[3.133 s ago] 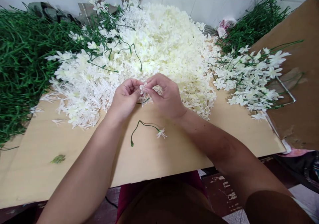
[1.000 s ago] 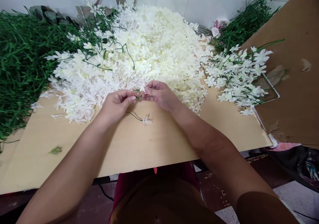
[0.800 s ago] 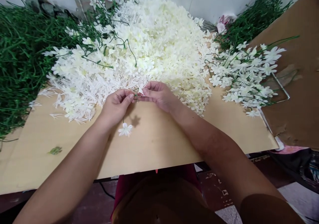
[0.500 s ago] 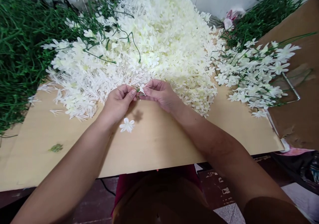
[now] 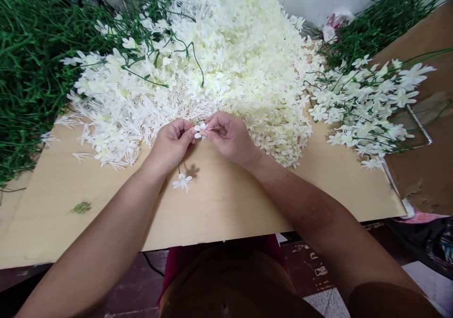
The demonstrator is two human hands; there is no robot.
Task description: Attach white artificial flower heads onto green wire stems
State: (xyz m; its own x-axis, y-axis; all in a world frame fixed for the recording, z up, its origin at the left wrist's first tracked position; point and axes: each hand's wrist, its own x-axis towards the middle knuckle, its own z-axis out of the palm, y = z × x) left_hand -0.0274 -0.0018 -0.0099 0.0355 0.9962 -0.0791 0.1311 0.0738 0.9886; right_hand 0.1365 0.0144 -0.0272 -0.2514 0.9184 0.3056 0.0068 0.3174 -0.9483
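Observation:
Close together over the table, both my hands are closed in pinches. My left hand (image 5: 173,143) grips an artificial flower stem, mostly hidden by the fingers. From below that hand hangs a white blossom (image 5: 182,182) on a thin green stalk. Between my fingertips sits a small white artificial flower (image 5: 200,130), its petals facing up. My right hand (image 5: 229,138) pinches at this flower's right side, with a thin pale bit showing between thumb and finger. Just beyond my hands lies a big heap of loose white petals (image 5: 244,68), with spiky white stamen pieces (image 5: 152,112) at its near left.
Green plastic stems (image 5: 38,63) are piled at the left, and more stems (image 5: 385,20) at the back right. Finished-looking white sprays (image 5: 368,105) lie by a cardboard box (image 5: 424,167) with a metal wire handle. A small green scrap (image 5: 81,207) rests on the wooden tabletop (image 5: 226,205).
The white flower between my fingertips now shows its open petals more fully. The hanging blossom has tipped and shifted slightly right. The whole view has moved a little.

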